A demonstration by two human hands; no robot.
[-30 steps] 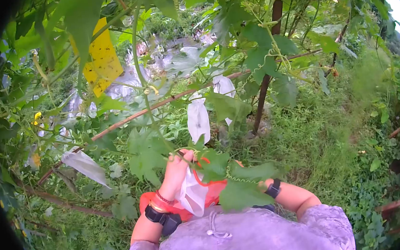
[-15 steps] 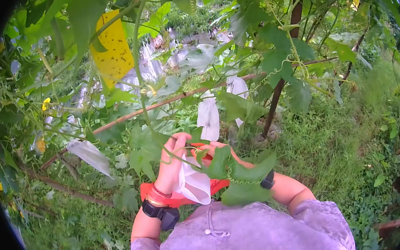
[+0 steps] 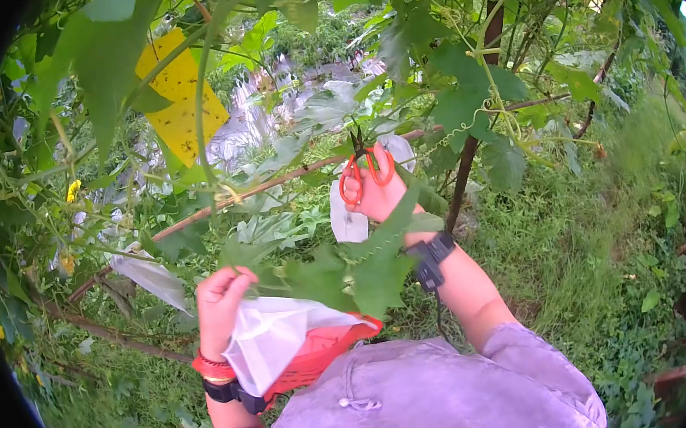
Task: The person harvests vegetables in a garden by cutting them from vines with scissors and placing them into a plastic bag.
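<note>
In my raised right hand are small scissors with red loop handles and dark blades pointing up, slightly apart. They are in front of a hanging white bag. My left hand, lower and to the left, pinches a thin green vine stem at its fingertips. From there the leafy shoot spreads right, towards my right forearm. A loose white bag hangs against the left palm and wrist; its grip is partly hidden. Under it is a red plastic bag by my left wrist.
A slanting wooden pole crosses ahead, meeting a dark upright post. The yellow sticky card hangs upper left among leaves. Another white bag hangs at left. Vines and tendrils hang overhead, with grass below.
My hands have moved apart. The right rose up and forward with the scissors, now in plain sight; the left shifted left and down with the white bag. The leafy shoot moved slightly left.
</note>
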